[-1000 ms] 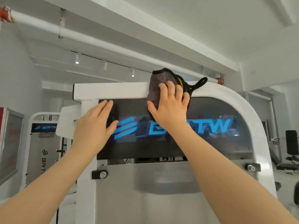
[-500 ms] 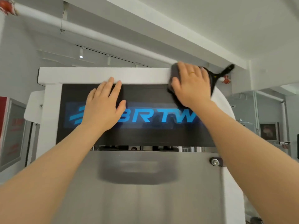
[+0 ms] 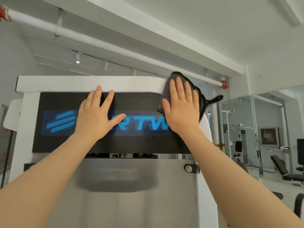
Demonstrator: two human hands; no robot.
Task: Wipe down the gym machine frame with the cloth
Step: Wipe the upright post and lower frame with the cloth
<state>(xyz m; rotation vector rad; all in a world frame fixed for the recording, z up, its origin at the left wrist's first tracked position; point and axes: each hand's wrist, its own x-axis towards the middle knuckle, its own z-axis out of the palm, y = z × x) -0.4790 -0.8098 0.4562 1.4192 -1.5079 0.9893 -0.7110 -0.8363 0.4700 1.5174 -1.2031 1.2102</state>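
The gym machine has a white frame [image 3: 82,83] with a top bar that curves down at the right corner. Below the bar sits a black panel [image 3: 144,142] with blue lettering. A grey cloth [image 3: 167,84] with black edging and a hanging loop is pressed flat against that right corner under my right hand [image 3: 181,109]. My left hand [image 3: 95,119] lies flat on the black panel with fingers spread; its fingertips reach the lower edge of the white bar and it holds nothing.
A grey metal shroud [image 3: 131,195] covers the machine below the panel, with a bolt bracket [image 3: 189,168] at its right. A white ceiling pipe [image 3: 115,48] runs just above the frame. Other gym machines and benches [image 3: 279,170] stand at the right.
My right hand slid the cloth rightward along the top bar, from its middle to the curved right corner. My left hand shifted right across the black panel.
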